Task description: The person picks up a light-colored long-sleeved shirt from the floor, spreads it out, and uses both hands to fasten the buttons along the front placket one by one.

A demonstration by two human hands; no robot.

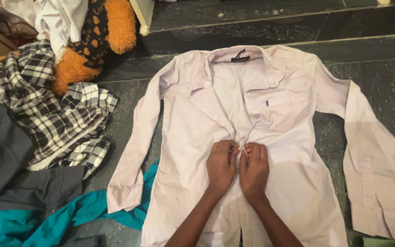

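Pale lilac, long-sleeved cotton shirt (270, 137) lies front-up, spread flat on the dark stone floor (371, 50) — both hands meet at its button placket. Left hand (221, 165) and right hand (253, 171) are curled, each pinching a front edge, knuckles touching. A black-and-white checked garment (56, 110) lies well left.
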